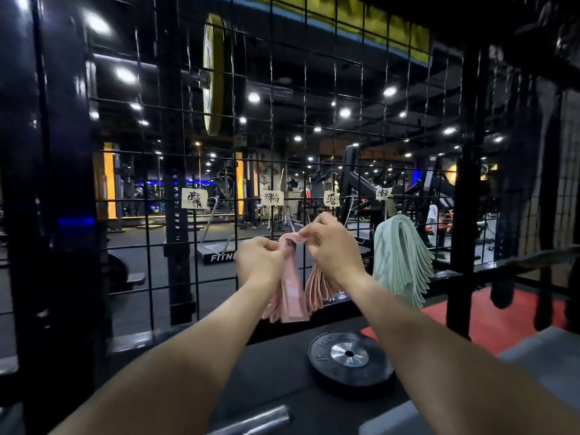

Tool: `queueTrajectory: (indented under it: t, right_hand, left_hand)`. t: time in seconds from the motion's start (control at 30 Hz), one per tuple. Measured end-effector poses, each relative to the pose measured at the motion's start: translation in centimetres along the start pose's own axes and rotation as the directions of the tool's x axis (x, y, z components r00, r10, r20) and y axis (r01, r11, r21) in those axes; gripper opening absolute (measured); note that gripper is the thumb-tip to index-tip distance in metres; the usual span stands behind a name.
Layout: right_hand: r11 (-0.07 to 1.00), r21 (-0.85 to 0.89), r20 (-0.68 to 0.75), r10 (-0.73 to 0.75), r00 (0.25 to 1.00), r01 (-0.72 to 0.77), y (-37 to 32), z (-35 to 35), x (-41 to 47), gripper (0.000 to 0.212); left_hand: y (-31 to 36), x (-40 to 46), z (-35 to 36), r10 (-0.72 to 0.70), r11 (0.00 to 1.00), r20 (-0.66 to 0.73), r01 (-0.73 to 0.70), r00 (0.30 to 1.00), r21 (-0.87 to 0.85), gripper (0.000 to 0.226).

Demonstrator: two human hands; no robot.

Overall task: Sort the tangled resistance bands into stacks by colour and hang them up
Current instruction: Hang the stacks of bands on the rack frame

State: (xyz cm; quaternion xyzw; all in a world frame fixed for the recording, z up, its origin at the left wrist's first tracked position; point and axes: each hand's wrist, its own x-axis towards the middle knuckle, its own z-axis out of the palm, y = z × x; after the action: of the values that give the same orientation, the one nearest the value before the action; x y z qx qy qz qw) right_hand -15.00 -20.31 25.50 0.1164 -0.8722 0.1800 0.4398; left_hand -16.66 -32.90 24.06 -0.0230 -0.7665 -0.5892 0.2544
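A thick bundle of pink resistance bands (290, 293) is folded over at its top, its loops hanging down on both sides in front of the black wire grid (317, 142). My left hand (262, 262) grips the bundle's left side near the fold. My right hand (329, 246) pinches the fold from the right, fingers curled over it. To the right, a stack of pale green bands (401, 259) hangs draped over a hook on the grid. Four paper labels are fixed to the grid; the pink one (272, 197) is just above my hands.
A black weight plate (350, 359) lies flat on the dark bench below my right forearm. A metal bar end (260, 419) shows at the bottom. A wire hook (351, 211) hangs from the grid behind my right hand. Rack uprights stand left and right.
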Motion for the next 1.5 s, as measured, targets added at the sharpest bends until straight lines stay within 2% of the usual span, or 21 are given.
queueTrajectory:
  t: [0.07, 0.13, 0.27, 0.37, 0.43, 0.57, 0.73, 0.83, 0.93, 1.1, 1.27, 1.4, 1.5]
  right_hand:
    - [1.000, 0.005, 0.001, 0.027, 1.000, -0.027, 0.4, 0.1, -0.1, 0.017]
    - [0.999, -0.047, 0.002, 0.014, 1.000, -0.014, 0.6, 0.1, -0.3, 0.017]
    - [0.969, -0.236, -0.030, -0.078, 0.997, 0.069, 0.6, 0.1, -0.4, 0.013]
    - [0.933, -0.347, -0.061, -0.125, 0.990, 0.097, 0.5, 0.3, -0.8, 0.016]
    - [0.944, -0.324, -0.077, -0.098, 0.992, 0.068, 0.5, 0.7, -1.0, 0.016]
    - [0.989, -0.117, -0.015, 0.086, 0.996, -0.087, 0.5, 0.8, -0.7, 0.018]
    - [0.994, -0.030, 0.155, 0.111, 0.982, -0.107, 0.7, -0.1, -0.3, 0.018]
    - [0.995, 0.020, 0.124, 0.094, 0.988, -0.097, 0.1, -0.6, 0.0, 0.017]
    - [0.999, 0.000, 0.063, 0.046, 0.997, -0.046, -1.0, -0.9, 0.7, 0.011]
    - [0.996, -0.080, 0.110, 0.055, 0.992, -0.046, -2.2, -0.7, 1.4, 0.010]
    - [0.988, -0.152, 0.141, -0.008, 0.990, 0.030, -2.3, -0.4, 1.6, 0.009]
    - [0.997, -0.080, 0.059, 0.004, 0.998, 0.001, -2.5, -0.3, 1.7, 0.010]
    - [0.999, -0.038, 0.047, 0.027, 0.999, -0.025, -2.4, 0.3, 1.4, 0.012]
  left_hand:
    - [0.0, -0.2, 0.1, 0.028, 1.000, 0.016, -0.028, 0.999, -0.001, 0.018]
    - [-0.1, -0.4, 0.2, 0.111, 0.990, 0.013, -0.112, 0.994, 0.081, 0.020]
    - [-0.7, -0.4, 0.4, 0.316, 0.900, -0.010, -0.297, 0.949, 0.319, 0.020]
    - [-0.9, -0.3, 0.5, 0.384, 0.852, 0.009, -0.357, 0.923, 0.383, 0.025]
    - [-1.1, -0.1, 0.6, 0.387, 0.845, 0.024, -0.365, 0.922, 0.390, 0.026]
    - [-1.5, 0.3, 0.7, 0.337, 0.899, 0.008, -0.325, 0.941, 0.293, 0.019]
    - [-1.3, 0.6, 0.3, 0.325, 0.915, 0.043, -0.325, 0.945, 0.240, 0.019]
    - [-0.8, 0.8, 0.0, 0.371, 0.889, 0.071, -0.377, 0.926, 0.260, 0.016]
    - [-0.3, 0.9, 0.0, 0.433, 0.845, 0.096, -0.441, 0.896, 0.303, 0.015]
    - [-0.1, 1.3, -0.5, 0.429, 0.843, 0.116, -0.443, 0.896, 0.307, 0.007]
    - [0.5, 1.6, -0.8, 0.437, 0.839, 0.115, -0.450, 0.892, 0.305, 0.009]
    - [0.9, 1.8, -0.9, 0.453, 0.841, 0.080, -0.455, 0.888, 0.291, 0.016]
    - [0.0, 1.1, -0.2, 0.400, 0.885, 0.034, -0.395, 0.916, 0.246, 0.012]
